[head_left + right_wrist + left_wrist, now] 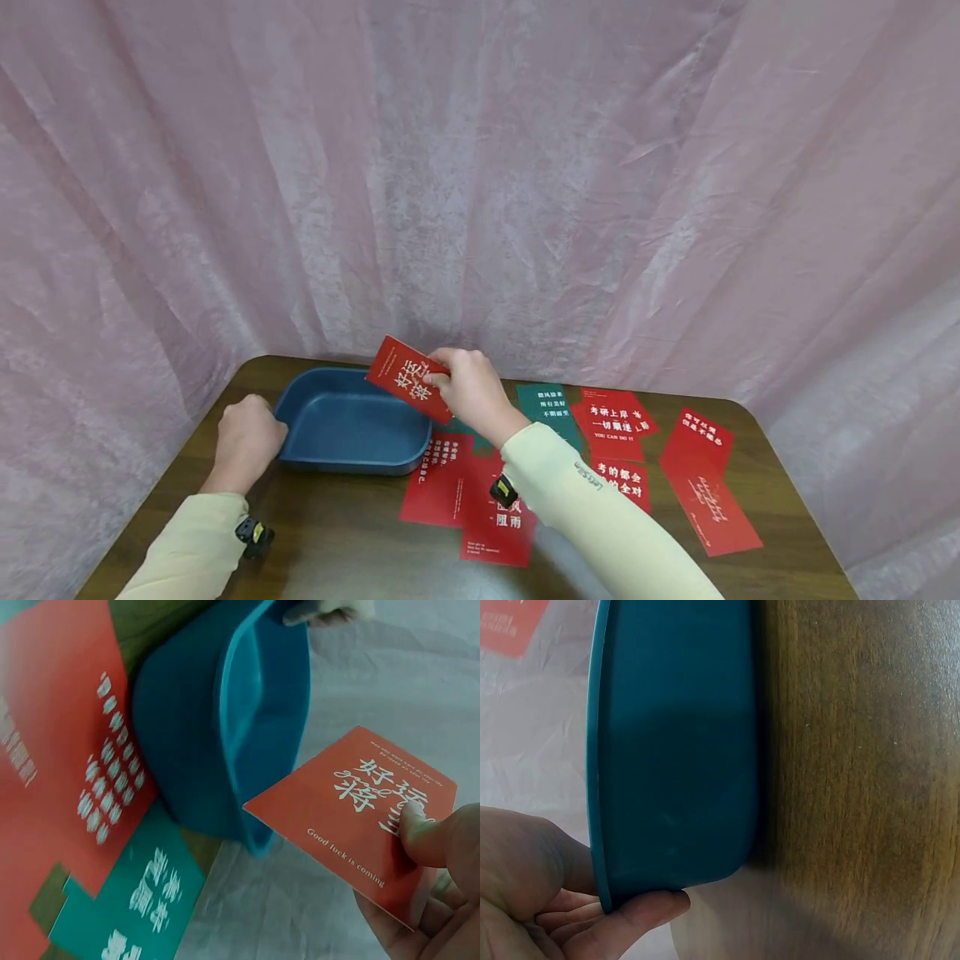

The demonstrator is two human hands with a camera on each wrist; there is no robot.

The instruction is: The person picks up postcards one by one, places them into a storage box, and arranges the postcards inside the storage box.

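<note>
The left hand (247,437) clamps the left end of the blue tray (348,468) and the right grip (472,393) pinches a red card (408,377), tilted at the tray's far right corner — best, I'd judge, to brace the tray and keep the card's corners from snagging.

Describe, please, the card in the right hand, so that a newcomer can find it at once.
On the brown table stands a blue basin, its left end gripped by the left hand. Near its right end, the right hand pinches a red card with white writing. The other cards lie on the table; only this one is held up.
</note>
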